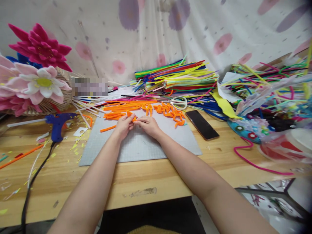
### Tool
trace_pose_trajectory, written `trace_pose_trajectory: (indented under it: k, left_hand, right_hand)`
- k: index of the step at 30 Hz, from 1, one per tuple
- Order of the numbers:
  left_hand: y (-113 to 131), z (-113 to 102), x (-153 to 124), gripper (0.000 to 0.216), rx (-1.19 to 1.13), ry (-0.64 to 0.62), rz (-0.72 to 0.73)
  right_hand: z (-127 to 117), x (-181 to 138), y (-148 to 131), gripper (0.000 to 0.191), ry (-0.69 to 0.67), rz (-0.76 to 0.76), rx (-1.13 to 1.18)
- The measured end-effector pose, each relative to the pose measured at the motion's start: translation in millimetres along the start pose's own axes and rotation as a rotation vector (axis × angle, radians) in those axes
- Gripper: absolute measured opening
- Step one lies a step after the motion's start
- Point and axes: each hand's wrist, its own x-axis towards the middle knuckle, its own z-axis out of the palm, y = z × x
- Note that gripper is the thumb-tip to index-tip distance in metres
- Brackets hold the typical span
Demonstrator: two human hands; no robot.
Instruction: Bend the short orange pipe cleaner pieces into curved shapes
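Over the grey cutting mat (pixel 143 149), my left hand (pixel 123 126) pinches an orange pipe cleaner (pixel 129 113) bent into a small pointed shape. My right hand (pixel 148 126) meets it from the right, its fingertips closed on the lower end of the same piece. Straight orange pipe cleaners (pixel 114 115) lie just behind my left hand, and one sticks out to its left. Behind and right of my right hand rests a cluster of bent orange pipe cleaner pieces (pixel 168 111). My fingers partly hide the held piece.
A blue glue gun (pixel 57 125) with its cord lies left. White-handled scissors (pixel 179 102) and a black phone (pixel 202 124) are right of the pieces. Colourful pipe cleaner bundles (pixel 177 78) are piled behind. Fuzzy flowers (pixel 42 48) stand at left; a plastic tub (pixel 290 144) sits at right.
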Motion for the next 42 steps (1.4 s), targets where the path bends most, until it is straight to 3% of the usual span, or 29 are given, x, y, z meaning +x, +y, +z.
trace_pose_trajectory:
  k: [6,10,17,21,25,34,42]
  left_hand:
    - [-3,17,0,0.021,-0.151,0.183,0.138]
    - [-2,20,-1,0.019,-0.227,0.182,0.103]
    - [2,4,1,0.018,-0.235,0.067,-0.005]
    - [-1,-4,4,0.019,-0.099,0.066,0.081]
    - [-8,-3,8,0.022,0.019,0.143,0.191]
    - [1,-2,0,0.037,-0.004,0.078,0.092]
    - [17,-4,-6,0.046,-0.127,0.049,0.113]
  right_hand:
    - [6,-3,-9,0.019,0.272,-0.126,-0.229]
    - [8,-5,-8,0.020,0.296,-0.160,-0.323]
    - [3,-1,-4,0.021,0.164,-0.153,-0.261]
    - [2,1,-1,0.020,0.013,-0.196,-0.208]
    - [-1,1,-2,0.021,0.022,-0.201,-0.198]
    - [-3,1,0,0.023,-0.190,-0.179,0.079]
    - [-3,1,-1,0.019,-0.219,-0.149,0.098]
